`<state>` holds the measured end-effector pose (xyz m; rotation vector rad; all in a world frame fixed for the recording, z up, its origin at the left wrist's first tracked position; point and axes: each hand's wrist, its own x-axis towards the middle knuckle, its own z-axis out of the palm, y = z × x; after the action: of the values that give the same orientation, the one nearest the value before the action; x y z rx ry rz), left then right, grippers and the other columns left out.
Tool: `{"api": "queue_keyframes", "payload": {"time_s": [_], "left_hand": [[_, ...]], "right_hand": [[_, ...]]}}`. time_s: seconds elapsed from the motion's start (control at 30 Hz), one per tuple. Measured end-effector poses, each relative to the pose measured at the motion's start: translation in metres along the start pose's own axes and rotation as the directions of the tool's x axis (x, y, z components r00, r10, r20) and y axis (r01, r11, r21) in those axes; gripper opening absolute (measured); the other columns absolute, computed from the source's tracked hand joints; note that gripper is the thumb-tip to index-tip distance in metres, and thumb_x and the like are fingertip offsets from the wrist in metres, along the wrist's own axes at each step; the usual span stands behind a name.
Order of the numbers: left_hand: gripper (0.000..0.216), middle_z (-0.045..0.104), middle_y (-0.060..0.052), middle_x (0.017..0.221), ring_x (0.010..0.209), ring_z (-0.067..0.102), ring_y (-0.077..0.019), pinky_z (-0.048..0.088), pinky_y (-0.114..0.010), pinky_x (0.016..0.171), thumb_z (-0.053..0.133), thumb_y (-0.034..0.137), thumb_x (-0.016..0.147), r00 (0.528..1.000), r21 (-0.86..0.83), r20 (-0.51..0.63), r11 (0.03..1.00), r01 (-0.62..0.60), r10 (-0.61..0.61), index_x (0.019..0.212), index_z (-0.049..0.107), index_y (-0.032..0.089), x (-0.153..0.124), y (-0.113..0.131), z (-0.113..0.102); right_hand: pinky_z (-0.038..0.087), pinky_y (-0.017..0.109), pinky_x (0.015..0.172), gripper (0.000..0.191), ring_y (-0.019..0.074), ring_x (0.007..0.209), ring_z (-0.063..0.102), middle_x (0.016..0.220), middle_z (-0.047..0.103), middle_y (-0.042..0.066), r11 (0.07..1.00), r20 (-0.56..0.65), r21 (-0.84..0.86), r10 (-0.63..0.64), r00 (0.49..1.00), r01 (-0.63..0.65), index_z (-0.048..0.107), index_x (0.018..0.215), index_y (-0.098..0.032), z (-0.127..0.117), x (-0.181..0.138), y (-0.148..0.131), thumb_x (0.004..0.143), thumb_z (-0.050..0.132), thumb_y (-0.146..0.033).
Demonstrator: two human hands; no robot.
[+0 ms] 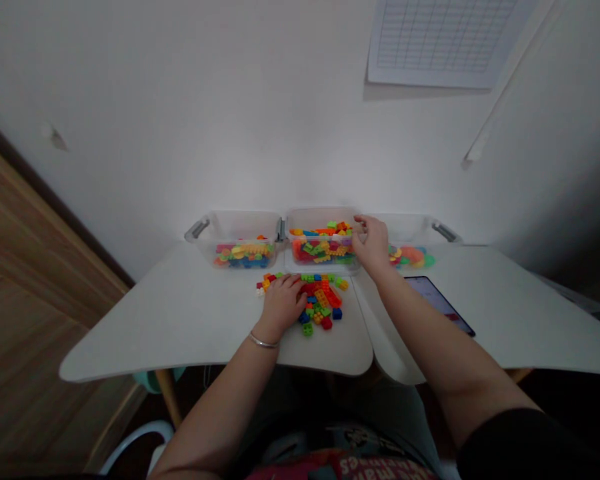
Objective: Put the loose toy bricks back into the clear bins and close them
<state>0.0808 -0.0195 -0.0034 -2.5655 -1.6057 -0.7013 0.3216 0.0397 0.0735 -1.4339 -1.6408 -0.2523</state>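
Note:
A heap of small coloured plastic bricks (pixel 323 301) lies on the white table (pixel 190 320) in front of me. My left hand (pixel 281 300), with a thin bracelet at the wrist, rests palm down on the heap's left side, fingers curled over some bricks. My right hand (pixel 373 243) reaches to the right rim of the middle clear bin (pixel 305 220), which holds many bricks. Its fingers are bent at the rim; whether they hold a brick is hidden.
Clear bins stand in a row against the wall: a left bin (pixel 230 223) with bricks and a right bin (pixel 420 230) with flat coloured pieces. A phone (pixel 440 303) lies on the table at my right forearm. A wooden panel is at left.

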Motion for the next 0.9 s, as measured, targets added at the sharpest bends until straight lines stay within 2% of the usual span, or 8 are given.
{"api": "queue_keyframes", "payload": {"time_s": [0.07, 0.13, 0.2, 0.3, 0.4, 0.5, 0.63, 0.9], "left_hand": [[0.032, 0.064, -0.007, 0.131, 0.121, 0.055, -0.0256, 0.042, -0.045, 0.107, 0.052, 0.027, 0.089, 1.000, 0.012, -0.005, 1.000, -0.010, 0.010, 0.115, 0.069, 0.022, 0.000, 0.000, 0.000], [0.032, 0.064, -0.008, 0.130, 0.119, 0.055, -0.0255, 0.042, -0.045, 0.106, 0.052, 0.027, 0.089, 1.000, 0.021, -0.011, 0.999, -0.024, 0.024, 0.115, 0.070, 0.021, 0.000, 0.000, 0.000], [0.031, 0.065, -0.008, 0.128, 0.118, 0.056, -0.0254, 0.042, -0.044, 0.107, 0.052, 0.027, 0.089, 0.999, 0.028, -0.017, 0.999, -0.033, 0.033, 0.114, 0.070, 0.020, 0.000, 0.000, 0.000], [0.032, 0.065, -0.008, 0.128, 0.119, 0.056, -0.0253, 0.042, -0.043, 0.107, 0.052, 0.028, 0.090, 0.999, 0.032, -0.018, 0.999, -0.033, 0.034, 0.115, 0.069, 0.020, 0.000, -0.001, 0.002], [0.032, 0.065, -0.008, 0.129, 0.120, 0.055, -0.0253, 0.041, -0.043, 0.108, 0.051, 0.027, 0.090, 0.999, 0.036, -0.014, 0.999, -0.036, 0.036, 0.115, 0.070, 0.019, 0.001, -0.001, 0.002], [0.032, 0.065, -0.008, 0.128, 0.119, 0.056, -0.0255, 0.042, -0.043, 0.107, 0.051, 0.026, 0.090, 0.999, 0.042, -0.011, 0.998, -0.041, 0.042, 0.115, 0.070, 0.019, 0.001, -0.001, 0.002], [0.032, 0.065, -0.007, 0.129, 0.119, 0.056, -0.0256, 0.042, -0.043, 0.107, 0.051, 0.026, 0.090, 0.999, 0.045, -0.011, 0.998, -0.034, 0.034, 0.115, 0.070, 0.019, 0.001, 0.001, 0.001], [0.031, 0.066, -0.008, 0.128, 0.118, 0.057, -0.0257, 0.043, -0.044, 0.106, 0.052, 0.027, 0.090, 0.999, 0.056, -0.021, 0.997, -0.046, 0.047, 0.115, 0.070, 0.019, 0.001, 0.000, 0.003]], "right_hand": [[0.037, 0.044, 0.106, 0.038, 0.0271, 0.119, 0.051, 0.123, 0.062, 0.014, 0.997, -0.047, 0.021, -0.076, 0.996, 0.077, 0.058, 0.119, -0.016, -0.001, -0.027, -0.004, 0.084, 0.046, -0.024], [0.038, 0.044, 0.105, 0.035, 0.0265, 0.118, 0.052, 0.121, 0.062, 0.012, 0.993, -0.015, 0.055, -0.101, 0.995, 0.102, 0.057, 0.118, -0.020, 0.000, -0.054, -0.005, 0.085, 0.045, -0.024], [0.041, 0.044, 0.103, 0.035, 0.0269, 0.116, 0.053, 0.118, 0.063, 0.013, 0.992, 0.023, 0.099, -0.078, 0.997, 0.076, 0.058, 0.116, -0.020, 0.005, -0.076, -0.001, 0.083, 0.047, -0.025], [0.045, 0.046, 0.097, 0.036, 0.0280, 0.112, 0.055, 0.116, 0.063, 0.014, 0.986, 0.098, 0.158, 0.030, 0.995, -0.045, 0.058, 0.116, -0.019, 0.016, -0.096, 0.012, 0.082, 0.048, -0.026], [0.046, 0.048, 0.096, 0.036, 0.0288, 0.110, 0.056, 0.115, 0.064, 0.013, 0.976, 0.225, 0.170, 0.092, 0.970, -0.132, 0.060, 0.113, -0.019, 0.026, -0.105, 0.027, 0.079, 0.054, -0.028], [0.043, 0.048, 0.101, 0.037, 0.0279, 0.112, 0.056, 0.116, 0.064, 0.012, 0.986, 0.331, 0.145, 0.032, 0.943, -0.084, 0.062, 0.113, -0.019, 0.030, -0.107, 0.034, 0.078, 0.059, -0.028], [0.043, 0.045, 0.101, 0.038, 0.0275, 0.112, 0.055, 0.116, 0.064, 0.013, 0.997, 0.341, 0.080, -0.009, 0.940, -0.020, 0.063, 0.115, -0.017, 0.028, -0.109, 0.032, 0.079, 0.062, -0.029], [0.047, 0.040, 0.092, 0.026, 0.0262, 0.098, 0.061, 0.106, 0.072, 0.010, 0.996, 0.424, -0.057, 0.081, 0.902, -0.063, 0.070, 0.106, -0.017, 0.026, -0.108, 0.025, 0.082, 0.063, -0.026]]}}
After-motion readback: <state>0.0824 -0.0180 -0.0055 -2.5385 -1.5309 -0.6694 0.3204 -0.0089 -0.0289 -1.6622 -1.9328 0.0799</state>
